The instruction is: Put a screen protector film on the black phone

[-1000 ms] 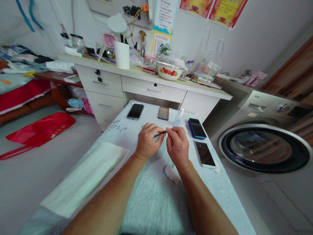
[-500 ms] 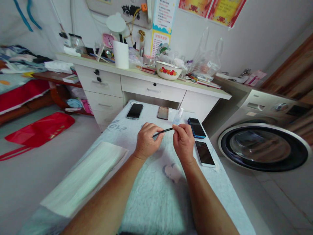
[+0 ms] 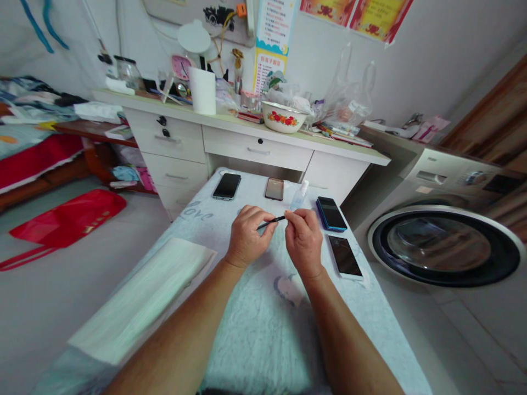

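Both hands pinch 1 thin black stick above the cloth-covered table

The person's hands are bare, as are both forearms to the lower edge.

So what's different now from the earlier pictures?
The right hand moved right, away from the left hand, exposing more of the thin black stick between them, then came partway back left. The left hand kept its hold on the stick; the spray bottle and floral bowl stayed put.
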Demonstrator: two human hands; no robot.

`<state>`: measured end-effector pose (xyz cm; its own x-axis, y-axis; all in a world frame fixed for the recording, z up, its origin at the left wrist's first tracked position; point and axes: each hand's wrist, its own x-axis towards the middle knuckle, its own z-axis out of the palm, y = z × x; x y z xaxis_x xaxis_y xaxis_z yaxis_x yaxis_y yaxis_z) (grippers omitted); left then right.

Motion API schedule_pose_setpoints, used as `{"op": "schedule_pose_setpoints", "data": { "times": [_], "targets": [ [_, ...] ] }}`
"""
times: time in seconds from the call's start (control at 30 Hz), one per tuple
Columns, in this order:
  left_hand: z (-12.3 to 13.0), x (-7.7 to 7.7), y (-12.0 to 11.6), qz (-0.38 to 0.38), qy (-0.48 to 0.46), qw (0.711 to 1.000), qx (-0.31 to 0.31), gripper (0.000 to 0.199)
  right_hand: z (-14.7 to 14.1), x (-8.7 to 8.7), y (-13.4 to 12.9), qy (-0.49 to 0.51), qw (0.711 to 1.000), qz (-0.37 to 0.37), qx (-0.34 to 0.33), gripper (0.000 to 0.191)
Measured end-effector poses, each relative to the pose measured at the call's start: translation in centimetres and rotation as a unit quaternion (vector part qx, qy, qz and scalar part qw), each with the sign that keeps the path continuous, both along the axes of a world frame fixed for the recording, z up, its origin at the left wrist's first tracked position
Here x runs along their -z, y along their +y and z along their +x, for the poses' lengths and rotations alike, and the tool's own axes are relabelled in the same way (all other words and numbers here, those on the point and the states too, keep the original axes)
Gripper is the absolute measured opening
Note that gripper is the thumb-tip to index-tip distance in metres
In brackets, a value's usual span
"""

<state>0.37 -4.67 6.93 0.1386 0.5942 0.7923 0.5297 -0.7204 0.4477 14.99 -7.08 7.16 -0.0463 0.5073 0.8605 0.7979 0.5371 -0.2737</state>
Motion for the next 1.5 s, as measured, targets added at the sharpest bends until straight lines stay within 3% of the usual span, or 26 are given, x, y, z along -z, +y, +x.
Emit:
{"op": "schedule_pose_setpoints", "data": {
  "times": [0.23, 0.6, 1.03, 1.5],
  "targets": [
    [0.0, -0.1, -0.1, -0.001, -0.007, 1.0, 0.002, 0.003, -1.0, 0.1, -0.5, -0.005, 0.999, -0.002, -0.035, 0.028],
    [0.1, 0.0, 0.0, 0.003, -0.002, 1.0, 0.003, 0.003, 1.0, 0.2, 0.6, 0.024, 0.999, 0.009, 0.029, 0.024],
    [0.1, 0.1, 0.0, -0.004, 0.0, 1.0, -0.001, 0.003, -0.6, 0.3, -0.3, 0.003, 1.0, -0.006, -0.017, 0.026],
    [0.3, -0.1, 0.0, 0.013, -0.001, 1.0, 0.007, 0.005, 0.9, 0.2, 0.7, 0.037, 0.999, 0.012, 0.015, 0.024]
  ]
}}
